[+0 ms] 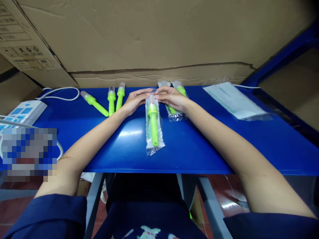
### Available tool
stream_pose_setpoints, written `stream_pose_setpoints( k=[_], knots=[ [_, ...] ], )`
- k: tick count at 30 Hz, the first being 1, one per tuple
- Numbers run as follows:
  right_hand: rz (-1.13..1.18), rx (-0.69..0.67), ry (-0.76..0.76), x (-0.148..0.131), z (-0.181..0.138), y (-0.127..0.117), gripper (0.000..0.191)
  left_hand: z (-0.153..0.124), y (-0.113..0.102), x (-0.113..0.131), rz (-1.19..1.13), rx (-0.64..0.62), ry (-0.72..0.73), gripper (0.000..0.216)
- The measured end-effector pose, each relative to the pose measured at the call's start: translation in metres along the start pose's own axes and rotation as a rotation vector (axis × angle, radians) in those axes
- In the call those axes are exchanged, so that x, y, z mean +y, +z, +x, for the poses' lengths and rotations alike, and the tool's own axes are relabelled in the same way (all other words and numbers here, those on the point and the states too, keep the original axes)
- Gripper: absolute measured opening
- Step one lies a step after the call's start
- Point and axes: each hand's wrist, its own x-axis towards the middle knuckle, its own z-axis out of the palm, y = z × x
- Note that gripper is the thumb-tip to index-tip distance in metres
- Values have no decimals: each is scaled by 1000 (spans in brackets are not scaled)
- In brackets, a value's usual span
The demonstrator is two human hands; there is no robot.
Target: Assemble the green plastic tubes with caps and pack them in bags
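A clear plastic bag [148, 132] lies on the blue table in front of me, with a lime-green stick [154, 129] inside, its clear cap pointing away from me. My left hand [136, 100] pinches the far end of this bag from the left. From the right, my right hand [171, 98] pinches the same end. Partly behind my right hand are bagged green sticks [181, 89]. Left of my left hand lie three unbagged sticks, among them a tilted green stick [96, 104], a middle green stick [111, 99] and a right green stick [120, 94].
A stack of flat clear bags [235, 99] with pale inserts lies on the right of the blue table [199, 149]. At the left are a white power strip [27, 111] and a white cable [71, 99]. A large cardboard sheet [149, 36] stands along the back edge.
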Motion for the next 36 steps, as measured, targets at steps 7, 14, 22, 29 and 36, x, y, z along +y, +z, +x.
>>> stream_pose_setpoints(
  k=[7,14,22,29,36],
  knots=[
    [-19,34,13,-1,0,2,27,0,4,-1,42,65,15,26],
    [-10,37,11,1,1,1,26,1,6,-2,53,81,33,23],
    [-58,8,21,2,2,-1,29,4,4,-4,125,107,26,23],
    [-45,20,31,1,1,2,24,5,2,-9,124,80,94,21],
    [8,69,40,-2,-1,5,17,1,0,-5,79,-39,84,39]
  ],
)
